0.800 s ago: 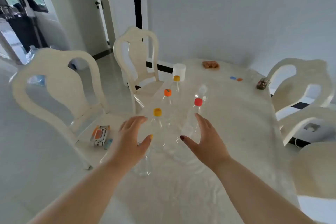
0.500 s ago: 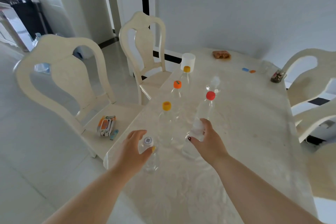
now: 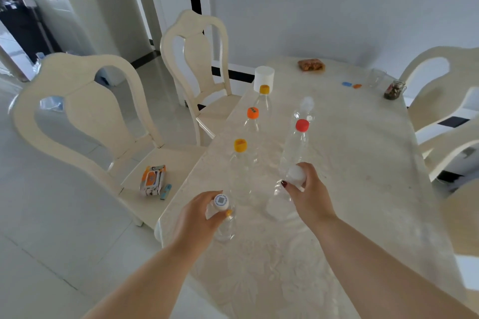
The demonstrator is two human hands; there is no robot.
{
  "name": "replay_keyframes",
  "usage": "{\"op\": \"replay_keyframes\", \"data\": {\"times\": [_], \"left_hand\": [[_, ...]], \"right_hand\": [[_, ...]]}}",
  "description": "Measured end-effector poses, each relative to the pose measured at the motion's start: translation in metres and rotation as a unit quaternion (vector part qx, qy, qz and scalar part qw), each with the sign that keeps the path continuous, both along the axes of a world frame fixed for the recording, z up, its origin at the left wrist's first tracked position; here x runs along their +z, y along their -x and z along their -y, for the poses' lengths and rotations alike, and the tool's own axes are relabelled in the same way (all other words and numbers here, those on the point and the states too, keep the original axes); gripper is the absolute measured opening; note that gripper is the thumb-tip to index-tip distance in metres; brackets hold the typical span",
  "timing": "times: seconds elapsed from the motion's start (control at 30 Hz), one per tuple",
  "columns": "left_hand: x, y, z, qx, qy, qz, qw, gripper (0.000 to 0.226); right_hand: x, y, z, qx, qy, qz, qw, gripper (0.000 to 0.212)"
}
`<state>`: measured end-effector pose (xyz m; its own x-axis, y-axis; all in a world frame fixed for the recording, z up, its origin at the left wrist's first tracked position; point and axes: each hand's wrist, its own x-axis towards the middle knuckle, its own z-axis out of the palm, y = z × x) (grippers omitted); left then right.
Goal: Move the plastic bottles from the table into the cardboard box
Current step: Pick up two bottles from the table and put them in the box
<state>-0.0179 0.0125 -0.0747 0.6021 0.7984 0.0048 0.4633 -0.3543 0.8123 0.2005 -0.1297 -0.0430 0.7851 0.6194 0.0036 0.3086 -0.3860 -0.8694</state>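
Several clear plastic bottles stand on a cream table [image 3: 363,163]. My left hand [image 3: 199,217] grips the neck of a small bottle with a white printed cap [image 3: 221,202] near the table's left edge. My right hand [image 3: 308,194] holds the neck of a white-capped bottle [image 3: 295,175]. Behind them stand a yellow-capped bottle [image 3: 240,145], an orange-capped bottle [image 3: 253,113], a far yellow-capped bottle [image 3: 264,89], a red-capped bottle [image 3: 302,125] and a white-capped one [image 3: 307,103]. No cardboard box is in view.
Cream chairs stand at the left [image 3: 85,116], back left [image 3: 197,54] and right [image 3: 440,80]. A packet [image 3: 153,180] lies on the left chair's seat. A white cup [image 3: 263,77], a snack [image 3: 311,65], loose caps [image 3: 351,84] and a jar [image 3: 394,89] sit at the far end.
Both hands came down from open above the bottles and closed around two bottle necks. The view shifted so the table sits further right and closer.
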Motion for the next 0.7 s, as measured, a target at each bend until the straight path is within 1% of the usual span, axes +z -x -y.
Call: {"op": "replay_keyframes", "data": {"times": [0.1,0.17,0.23,0.33,0.43,0.5,0.6,0.7], "left_hand": [[0.012,0.000,0.005,-0.048,-0.018,0.036,0.998,0.035],[0.026,-0.008,0.012,-0.091,-0.008,0.061,0.994,0.037],[0.041,-0.023,0.022,-0.132,-0.009,0.088,0.987,0.039],[0.065,-0.055,0.045,-0.216,-0.020,0.104,0.971,0.038],[0.085,-0.095,0.075,-0.309,-0.015,0.120,0.943,0.032],[0.100,-0.122,0.106,-0.373,-0.014,0.134,0.918,0.030],[0.121,-0.159,0.166,-0.457,-0.009,0.164,0.874,0.035],[0.133,-0.190,0.235,-0.519,0.009,0.184,0.834,0.035]], "right_hand": [[0.018,0.005,0.022,-0.014,-0.040,0.001,0.999,0.036],[0.034,0.009,0.043,-0.032,-0.069,-0.003,0.997,0.036],[0.049,0.013,0.070,-0.054,-0.099,0.001,0.994,0.035],[0.069,0.021,0.118,-0.102,-0.129,0.008,0.986,0.035],[0.083,0.029,0.173,-0.158,-0.143,0.012,0.977,0.037],[0.090,0.036,0.216,-0.204,-0.143,0.014,0.968,0.036],[0.102,0.048,0.285,-0.293,-0.147,0.029,0.944,0.037],[0.113,0.059,0.355,-0.373,-0.140,0.056,0.916,0.039]]}}
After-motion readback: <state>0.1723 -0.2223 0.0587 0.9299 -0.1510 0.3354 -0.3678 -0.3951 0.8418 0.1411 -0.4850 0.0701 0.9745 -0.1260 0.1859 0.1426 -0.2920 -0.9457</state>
